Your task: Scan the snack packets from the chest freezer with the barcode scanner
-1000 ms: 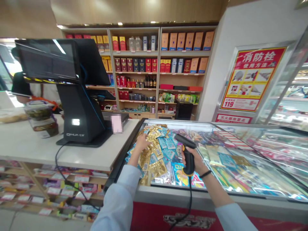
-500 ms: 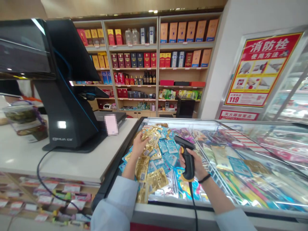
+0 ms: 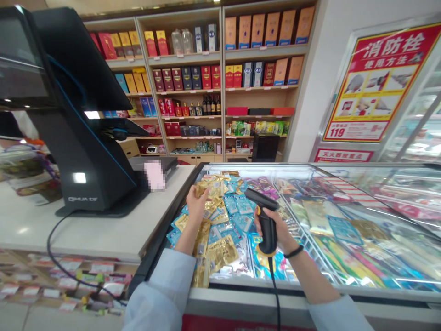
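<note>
My right hand is wrapped round the grip of a black barcode scanner, whose head points up and to the left and whose cord hangs down over the freezer's front edge. My left hand is over the heap's far left part, its thumb and fingers closed on a gold foil packet; the fingers partly hide it. Around and below it lie several gold packets and blue packets, overlapping one another on top of the goods in the freezer.
On the left stands a counter with a black checkout terminal and a tub. A white wire divider splits the freezer; bagged goods lie to its right. Shelves of boxes stand behind.
My left hand has drawn slightly left, its fingers curling in at a gold packet. The scanner stays in my right hand, nearly unmoved. The view has tilted down a little.
</note>
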Demonstrator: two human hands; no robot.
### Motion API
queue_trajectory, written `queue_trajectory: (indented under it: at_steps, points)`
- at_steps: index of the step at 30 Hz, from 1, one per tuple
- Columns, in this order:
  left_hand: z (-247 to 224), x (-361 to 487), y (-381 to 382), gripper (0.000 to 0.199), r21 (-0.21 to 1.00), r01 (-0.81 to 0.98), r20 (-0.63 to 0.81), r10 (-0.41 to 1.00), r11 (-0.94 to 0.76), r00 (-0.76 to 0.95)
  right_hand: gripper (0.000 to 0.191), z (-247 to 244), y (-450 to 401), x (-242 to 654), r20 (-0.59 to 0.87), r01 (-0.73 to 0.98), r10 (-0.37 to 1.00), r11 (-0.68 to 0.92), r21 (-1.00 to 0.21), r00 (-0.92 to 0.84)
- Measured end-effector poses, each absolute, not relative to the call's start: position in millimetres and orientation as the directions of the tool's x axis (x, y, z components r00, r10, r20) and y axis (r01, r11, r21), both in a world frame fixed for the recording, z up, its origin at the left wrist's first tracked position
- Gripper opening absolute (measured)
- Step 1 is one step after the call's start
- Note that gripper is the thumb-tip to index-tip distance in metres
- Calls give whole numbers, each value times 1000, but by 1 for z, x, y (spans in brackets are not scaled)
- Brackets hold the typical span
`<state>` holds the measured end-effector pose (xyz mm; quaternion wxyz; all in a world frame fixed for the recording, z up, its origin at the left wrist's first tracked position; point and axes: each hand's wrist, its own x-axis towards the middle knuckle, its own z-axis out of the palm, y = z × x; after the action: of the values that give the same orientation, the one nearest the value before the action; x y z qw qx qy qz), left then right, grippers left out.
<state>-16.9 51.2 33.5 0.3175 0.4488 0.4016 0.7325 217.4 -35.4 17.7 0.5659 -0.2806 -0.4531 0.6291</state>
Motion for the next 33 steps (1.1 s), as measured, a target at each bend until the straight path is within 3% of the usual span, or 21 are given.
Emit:
queue_trajectory:
  at_steps: [7,16,33]
  points:
    - [35,-18,50,46,854,-118,410,794,-507,-448,33,18,-42,217,196,-400,973,131,-907,-125]
    - [30,-18,54,46,843,-192,385,814,-502,-435,33,25,-52,215,263,-391,952,185,-901,-155]
    - [30,-20,55,45,827,-174,415,790,-534,-451,35,30,-60,213,285,-310,944,224,-924,-168]
